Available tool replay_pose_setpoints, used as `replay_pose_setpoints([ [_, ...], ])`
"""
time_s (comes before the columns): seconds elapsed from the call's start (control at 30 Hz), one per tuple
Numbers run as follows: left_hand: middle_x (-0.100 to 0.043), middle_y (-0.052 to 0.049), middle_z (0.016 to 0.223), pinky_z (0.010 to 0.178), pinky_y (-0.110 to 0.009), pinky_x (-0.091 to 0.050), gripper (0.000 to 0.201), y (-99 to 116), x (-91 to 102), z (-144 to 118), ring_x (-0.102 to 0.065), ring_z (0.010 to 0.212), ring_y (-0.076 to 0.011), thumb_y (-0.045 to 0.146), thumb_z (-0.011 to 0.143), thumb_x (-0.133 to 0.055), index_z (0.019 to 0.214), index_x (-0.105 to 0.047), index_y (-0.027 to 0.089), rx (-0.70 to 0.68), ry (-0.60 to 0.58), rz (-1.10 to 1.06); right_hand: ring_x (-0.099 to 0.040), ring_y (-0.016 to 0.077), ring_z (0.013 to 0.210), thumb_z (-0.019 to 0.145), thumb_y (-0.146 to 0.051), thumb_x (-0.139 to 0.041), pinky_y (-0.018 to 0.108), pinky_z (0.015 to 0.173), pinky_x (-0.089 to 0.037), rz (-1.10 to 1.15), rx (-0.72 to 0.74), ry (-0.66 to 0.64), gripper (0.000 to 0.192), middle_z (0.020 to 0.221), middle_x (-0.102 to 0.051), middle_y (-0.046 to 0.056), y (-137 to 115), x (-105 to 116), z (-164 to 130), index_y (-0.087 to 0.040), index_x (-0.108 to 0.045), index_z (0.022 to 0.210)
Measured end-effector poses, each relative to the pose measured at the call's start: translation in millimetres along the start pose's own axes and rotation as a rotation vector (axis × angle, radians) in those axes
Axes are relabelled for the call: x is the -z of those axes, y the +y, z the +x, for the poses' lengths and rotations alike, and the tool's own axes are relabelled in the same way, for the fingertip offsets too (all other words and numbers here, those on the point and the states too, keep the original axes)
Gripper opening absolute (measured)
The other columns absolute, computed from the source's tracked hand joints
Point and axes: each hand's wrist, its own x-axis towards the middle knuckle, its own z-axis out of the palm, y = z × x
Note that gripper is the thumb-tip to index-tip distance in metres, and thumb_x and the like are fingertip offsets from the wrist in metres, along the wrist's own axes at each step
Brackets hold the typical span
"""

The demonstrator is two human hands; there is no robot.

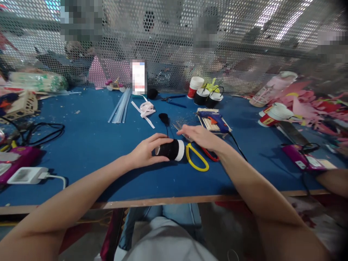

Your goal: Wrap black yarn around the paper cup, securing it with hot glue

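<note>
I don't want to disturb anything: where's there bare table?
Mostly bare: between black cable and clear strips; between yellow handle and near table edge. Crowded: around the right hand, by the held cylinder and glue gun.

torso: loose pale grey fabric top (165, 243), soft creases, plain over the part in view. legs: blue denim-like trousers (187, 214), faded, with a thin seam line. left arm (81, 188) and right arm (252, 177): bare along their visible length, slender at the wrists. left hand (150, 150), right hand (201, 137): ungloved, slim-fingered; nail detail too small to read.
</note>
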Motion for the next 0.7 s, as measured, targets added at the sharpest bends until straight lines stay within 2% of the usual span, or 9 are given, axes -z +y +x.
replay_pose_setpoints([
  [0.07, -0.048, -0.014, 0.124, 0.098, -0.041, -0.043, 0.054, 0, -0.5, 0, -0.049, 0.117, -0.0242, 0.038, 0.079, -0.062, 0.127, -0.044, 0.021, -0.017, -0.022, 0.006, -0.061, 0.0211, 0.095, 0.084, -0.062, -0.034, 0.034, 0.085, -0.044, 0.170, -0.023, -0.199, 0.056, 0.099, -0.069, 0.007, -12, -17, 8, -0.022, -0.072, 0.088],
  [0.13, -0.047, -0.014, 0.126, 0.101, -0.041, -0.041, 0.054, 0, -0.4, 1, -0.046, 0.121, -0.0250, 0.038, 0.079, -0.063, 0.126, -0.045, 0.019, -0.026, -0.026, 0.006, -0.060, 0.0196, 0.095, 0.084, -0.062, -0.035, 0.033, 0.085, -0.044, 0.297, 0.023, -0.263, 0.054, 0.097, -0.069, 0.005, -19, -30, 15, -0.023, -0.071, 0.090],
  [0.2, -0.047, -0.014, 0.127, 0.103, -0.042, -0.038, 0.053, 0, 0.2, 1, -0.043, 0.124, -0.0260, 0.037, 0.078, -0.064, 0.125, -0.046, 0.019, -0.015, -0.025, -0.006, -0.060, 0.0183, 0.091, 0.082, -0.057, -0.046, 0.031, 0.083, -0.045, 0.370, 0.083, -0.192, 0.044, 0.093, -0.069, 0.004, -22, -37, 20, -0.022, -0.071, 0.090],
  [0.3, -0.050, -0.013, 0.125, 0.101, -0.041, -0.040, 0.055, 1, 0.9, 1, -0.046, 0.120, -0.0262, 0.037, 0.077, -0.065, 0.125, -0.045, 0.020, 0.042, -0.011, -0.074, -0.061, 0.0156, 0.083, 0.076, -0.045, -0.060, 0.028, 0.077, -0.045, 0.430, 0.091, -0.003, 0.029, 0.086, -0.069, 0.004, -21, -36, 21, -0.018, -0.069, 0.084],
  [0.43, -0.054, -0.013, 0.119, 0.089, -0.036, -0.048, 0.067, 4, 0.7, 1, -0.057, 0.105, -0.0228, 0.036, 0.076, -0.066, 0.133, -0.034, 0.020, 0.188, 0.059, -0.261, -0.053, 0.0084, 0.058, 0.074, -0.042, -0.063, 0.023, 0.055, -0.041, 0.506, 0.058, 0.184, 0.026, 0.067, -0.062, 0.000, -14, -24, 15, -0.017, -0.067, 0.079],
  [0.53, -0.058, -0.011, 0.112, 0.079, -0.033, -0.052, 0.059, 7, 0.8, 3, -0.061, 0.091, -0.0196, 0.038, 0.075, -0.065, 0.125, -0.042, 0.017, 0.270, 0.064, -0.330, -0.043, 0.0062, 0.048, 0.072, -0.044, -0.065, 0.022, 0.046, -0.035, 0.541, 0.054, 0.260, 0.028, 0.056, -0.053, -0.003, -9, -19, 13, -0.016, -0.062, 0.073],
  [0.7, -0.061, -0.010, 0.104, 0.074, -0.031, -0.052, 0.051, 9, 0.7, 4, -0.061, 0.083, -0.0179, 0.039, 0.076, -0.064, 0.117, -0.049, 0.013, 0.368, 0.007, -0.384, -0.042, 0.0066, 0.047, 0.074, -0.048, -0.062, 0.022, 0.045, -0.034, 0.473, 0.068, 0.304, 0.033, 0.053, -0.049, -0.004, -5, -20, 15, -0.017, -0.055, 0.068],
])
